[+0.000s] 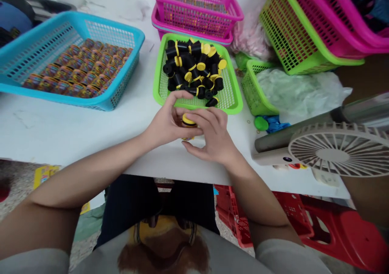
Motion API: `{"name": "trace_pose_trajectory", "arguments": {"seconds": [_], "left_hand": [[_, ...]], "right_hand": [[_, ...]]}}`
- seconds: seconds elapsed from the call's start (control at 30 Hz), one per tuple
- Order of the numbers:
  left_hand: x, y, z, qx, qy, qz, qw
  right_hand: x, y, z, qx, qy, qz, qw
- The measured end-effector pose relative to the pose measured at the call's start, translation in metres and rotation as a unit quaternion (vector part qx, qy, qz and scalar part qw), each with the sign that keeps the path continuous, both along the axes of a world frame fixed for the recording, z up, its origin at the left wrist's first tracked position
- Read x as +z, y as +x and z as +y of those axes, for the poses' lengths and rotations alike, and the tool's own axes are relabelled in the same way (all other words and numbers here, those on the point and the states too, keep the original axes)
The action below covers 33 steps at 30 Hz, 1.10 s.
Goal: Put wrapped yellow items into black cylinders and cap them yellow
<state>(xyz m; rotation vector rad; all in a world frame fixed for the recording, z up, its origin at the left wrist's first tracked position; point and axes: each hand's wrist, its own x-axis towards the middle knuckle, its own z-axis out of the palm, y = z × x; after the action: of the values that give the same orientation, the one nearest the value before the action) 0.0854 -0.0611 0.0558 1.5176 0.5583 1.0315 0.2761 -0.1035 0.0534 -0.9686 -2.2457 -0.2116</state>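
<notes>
Between my hands, just above the table's front part, is a small round container with a yellow top, a black band below it and a printed yellowish lower part. My left hand curls around its left side, thumb across the front and index finger arched above. My right hand has its fingers bent against the right side and top, with its thumb lower down. Fingers cover much of the container. Just beyond them, a green basket holds many black cylinders with yellow caps.
At left, a blue basket holds rows of small printed containers. Pink baskets stand behind. On the right are a small green basket with clear plastic bags, tilted stacked baskets and a fan.
</notes>
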Motion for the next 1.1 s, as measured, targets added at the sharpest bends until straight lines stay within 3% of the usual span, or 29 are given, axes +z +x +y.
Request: {"name": "trace_pose_trajectory", "arguments": {"seconds": [0.23,0.33,0.43,0.6,0.67,0.73,0.83,0.97,1.1], "left_hand": [[-0.003,0.009,-0.012,-0.101,-0.089,-0.013,0.991],[-0.005,0.012,-0.015,-0.113,-0.111,-0.018,0.987],[-0.006,0.011,-0.015,-0.101,-0.104,-0.033,0.989],[-0.003,0.004,-0.014,-0.152,-0.063,-0.026,0.986],[-0.003,0.003,-0.015,-0.135,-0.034,-0.008,0.990],[-0.004,0.003,-0.016,-0.075,0.011,0.012,0.997],[-0.007,0.004,-0.017,0.007,0.063,0.027,0.998],[-0.010,0.006,-0.017,-0.026,0.073,0.008,0.997],[-0.011,0.007,-0.017,-0.045,0.070,-0.016,0.996]], "right_hand": [[-0.010,-0.006,-0.003,-0.010,0.006,0.025,1.000],[-0.008,-0.010,-0.004,-0.011,0.008,0.042,0.999],[-0.006,-0.014,-0.005,-0.002,0.010,0.058,0.998],[-0.005,-0.017,-0.006,-0.003,0.041,0.079,0.996],[-0.007,-0.016,-0.006,0.000,0.103,0.077,0.992],[-0.012,-0.015,-0.005,-0.008,0.162,0.065,0.985],[-0.023,-0.011,-0.003,-0.022,0.164,0.055,0.985],[-0.035,-0.004,-0.002,-0.037,0.160,0.043,0.986],[-0.036,0.000,-0.002,-0.046,0.149,0.032,0.987]]}}
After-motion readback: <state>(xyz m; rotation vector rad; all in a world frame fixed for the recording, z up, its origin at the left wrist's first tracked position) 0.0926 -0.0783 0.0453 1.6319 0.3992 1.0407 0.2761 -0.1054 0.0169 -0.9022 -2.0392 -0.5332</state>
